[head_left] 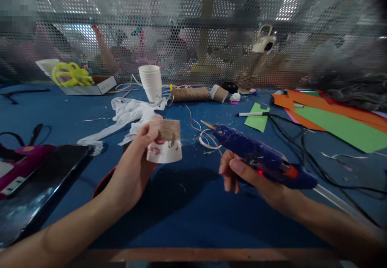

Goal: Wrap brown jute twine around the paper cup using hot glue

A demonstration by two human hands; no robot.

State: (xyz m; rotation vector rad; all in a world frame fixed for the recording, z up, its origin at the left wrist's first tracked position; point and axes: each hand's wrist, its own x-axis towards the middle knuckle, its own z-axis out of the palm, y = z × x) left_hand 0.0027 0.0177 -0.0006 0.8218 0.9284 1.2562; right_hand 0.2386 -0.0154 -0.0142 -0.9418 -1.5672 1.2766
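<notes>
My left hand [137, 161] is closed around a small paper cup [165, 142], held upside down above the blue table [187, 211]. Brown twine is wound around the cup's upper part, and the white lower part carries a pink print. My right hand [242, 175] grips a blue hot glue gun [260, 155], whose metal nozzle points left toward the cup, a short gap away. A clear glue stick sticks out of the gun's back. A thin strand of twine runs from the cup toward the loose twine [205, 137] lying on the table.
A stack of white paper cups [150, 83], a twine spool [190, 94], white cloth strips [130, 112], a marker [252, 114], and green and orange paper sheets [338, 118] lie behind. Yellow scissors [71, 75] sit in a box. A dark tablet [39, 183] lies left. Black cords [305, 147] run right. Perforated mesh stands behind the table.
</notes>
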